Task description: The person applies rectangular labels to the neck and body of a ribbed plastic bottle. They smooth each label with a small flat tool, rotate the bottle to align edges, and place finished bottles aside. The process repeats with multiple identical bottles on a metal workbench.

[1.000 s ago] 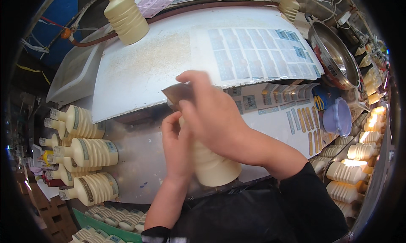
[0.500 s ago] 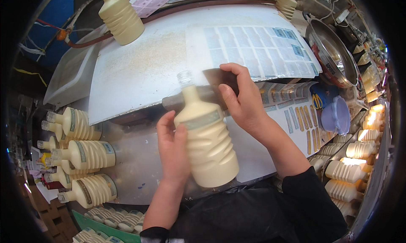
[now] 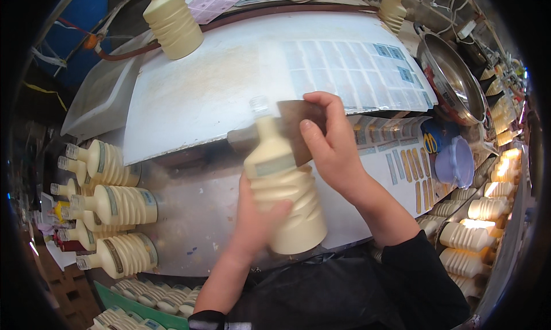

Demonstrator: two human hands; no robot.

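Left grip [image 3: 258,218]: wrapped around the lower body of a cream ribbed bottle [image 3: 293,195], thumb across the front; motion blurs its outline. Right grip [image 3: 317,126]: thumb and fingers pinched on a flat dark-brown piece [image 3: 295,123]. Clock positions below take the bottle as the dial centre, with 12 at the top of the view.

Bottle: neck toward 11 o'clock, clear threaded top [image 3: 260,105], base toward 6. A grey-green band [image 3: 275,165] crosses the shoulder. The brown piece sits at 1 o'clock, overlapping the shoulder's edge in view; contact cannot be told.

Surroundings: table [image 3: 189,215] beneath, extending toward 9 o'clock. White board [image 3: 201,94] at 11 to 12; clear sheet of printed labels [image 3: 344,72] on it at 1. Metal pan [image 3: 456,72] at 2. Label strips [image 3: 418,165] and purple bucket [image 3: 453,163] at 3. Banded bottles [image 3: 117,206], lying on their sides, at 9. Green crate [image 3: 129,301] of similar bottles at 8.
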